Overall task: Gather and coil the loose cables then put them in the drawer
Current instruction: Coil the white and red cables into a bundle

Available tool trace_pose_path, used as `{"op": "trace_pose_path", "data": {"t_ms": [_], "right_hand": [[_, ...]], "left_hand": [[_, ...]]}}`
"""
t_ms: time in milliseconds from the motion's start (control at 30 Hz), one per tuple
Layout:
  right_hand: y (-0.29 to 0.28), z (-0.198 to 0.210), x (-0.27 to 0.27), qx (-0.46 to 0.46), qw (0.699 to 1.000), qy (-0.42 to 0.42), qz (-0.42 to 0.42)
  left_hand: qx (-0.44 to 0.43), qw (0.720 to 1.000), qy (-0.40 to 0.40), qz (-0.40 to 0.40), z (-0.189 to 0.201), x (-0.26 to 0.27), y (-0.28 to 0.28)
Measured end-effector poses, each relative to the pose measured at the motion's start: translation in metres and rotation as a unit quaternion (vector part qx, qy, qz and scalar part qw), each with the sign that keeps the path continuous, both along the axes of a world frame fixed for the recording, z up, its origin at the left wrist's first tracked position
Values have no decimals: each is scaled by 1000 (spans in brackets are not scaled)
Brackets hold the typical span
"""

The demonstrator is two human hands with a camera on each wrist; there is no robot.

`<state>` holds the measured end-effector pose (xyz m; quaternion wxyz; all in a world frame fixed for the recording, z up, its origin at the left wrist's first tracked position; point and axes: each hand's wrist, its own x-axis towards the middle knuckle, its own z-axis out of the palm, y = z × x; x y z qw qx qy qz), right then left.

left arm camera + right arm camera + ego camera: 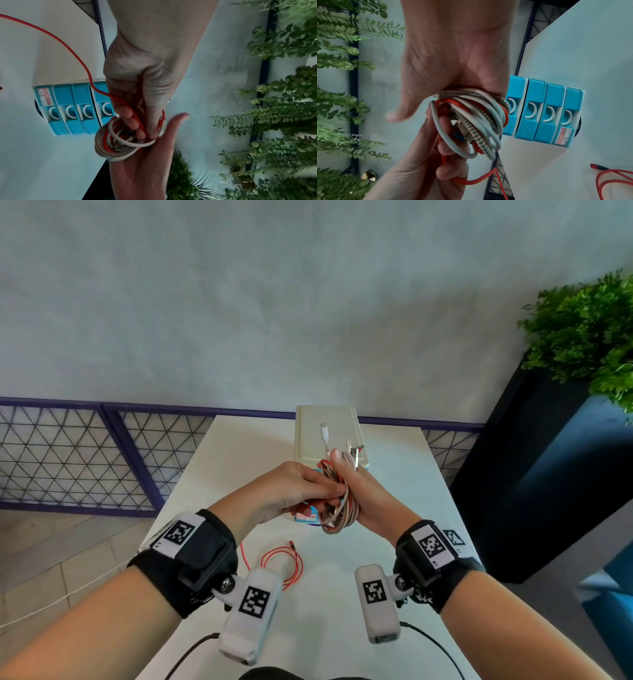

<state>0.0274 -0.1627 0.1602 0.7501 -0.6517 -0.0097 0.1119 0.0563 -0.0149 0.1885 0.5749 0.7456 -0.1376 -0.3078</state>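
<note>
while the right hand (368,501) clamps the springy red, white and braided cable coil (339,508) at centre frame, the left hand (294,491) pinches its slack red strand; grip across all loops.

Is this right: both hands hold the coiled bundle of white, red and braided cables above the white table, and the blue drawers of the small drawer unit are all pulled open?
Not quite. The blue drawers of the small drawer unit are all shut, fronts flush, as the right wrist view shows. The rest holds: the left hand and right hand both hold the coiled bundle of white, red and braided cables above the white table.
</note>
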Motion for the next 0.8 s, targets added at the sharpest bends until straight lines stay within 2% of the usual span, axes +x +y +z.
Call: {"op": "trace_pose_path", "data": {"t_ms": [300,367,433,500,533,600,667,700,767,800], "right_hand": [[-1,-7,5,-67,995,-14,-75],[-3,-6,8,-67,991,-16,-119],[-11,-5,12,-69,980,-20,-183],[-21,-2,16,-49,972,-10,-230],[-27,2,16,-31,969,-6,-245],[-36,9,18,5,965,-5,-262],[-40,17,19,19,965,4,-260],[-40,20,18,14,969,10,-248],[-39,22,14,-7,978,21,-208],[-37,21,12,-20,982,29,-184]], "left_hand": [[141,988,-52,-47,-2,0,-3],[120,992,-9,-47,-1,-3,-2],[28,995,79,-54,-2,-7,3],[-39,982,148,-107,-11,-9,12],[-42,973,168,-151,-17,-11,18],[18,955,169,-244,-31,-14,28],[133,942,101,-293,-37,-14,35],[188,937,39,-293,-36,-11,36],[264,925,-114,-248,-32,-2,32],[271,924,-178,-204,-30,4,29]]}}
